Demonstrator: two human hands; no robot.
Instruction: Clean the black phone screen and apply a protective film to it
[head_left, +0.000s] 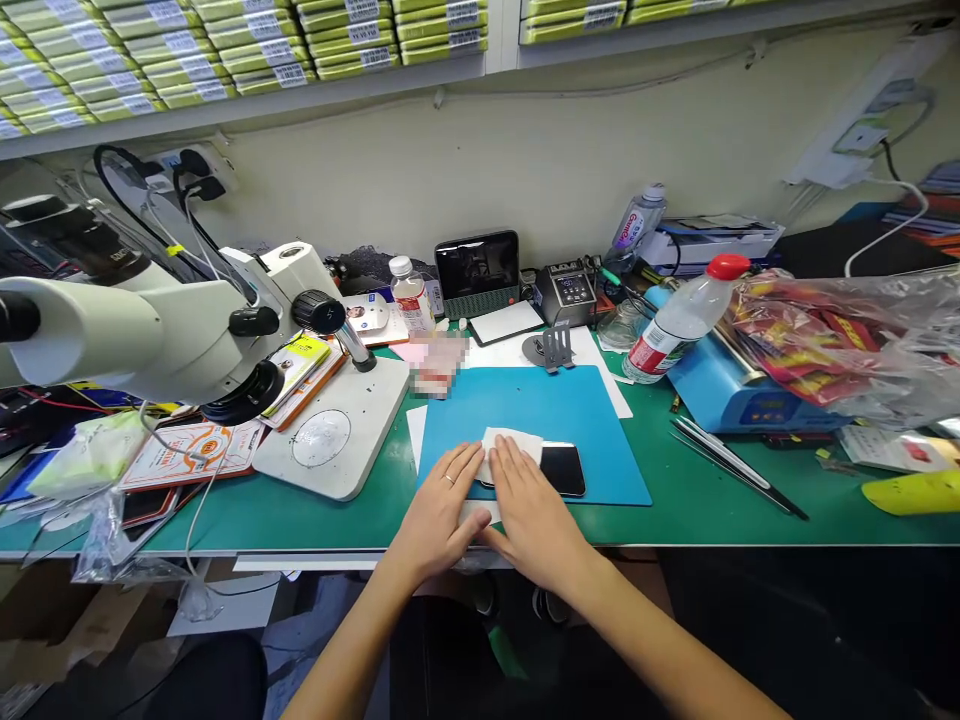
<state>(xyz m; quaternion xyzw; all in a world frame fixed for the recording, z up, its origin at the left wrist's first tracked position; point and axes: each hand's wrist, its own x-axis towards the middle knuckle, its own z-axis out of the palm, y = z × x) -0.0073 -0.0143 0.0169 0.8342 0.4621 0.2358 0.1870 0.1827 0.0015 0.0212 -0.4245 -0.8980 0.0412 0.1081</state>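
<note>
In the head view, a white cloth (528,441) is laid over the left part of a dark phone (565,471), which is supported by a blue mat (600,430). The cloth is covered by the right hand (536,510), its fingers stretched flat and close together. The cloth's left edge is met by the left hand (441,508), whose fingers are likewise extended; whether anything is pinched beneath cannot be told. Tweezers (756,479) are seen right of the mat.

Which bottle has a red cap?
The bottle nearest the blue mat's right edge; the leftmost bottle and the rearmost bottle have pale caps.
</note>
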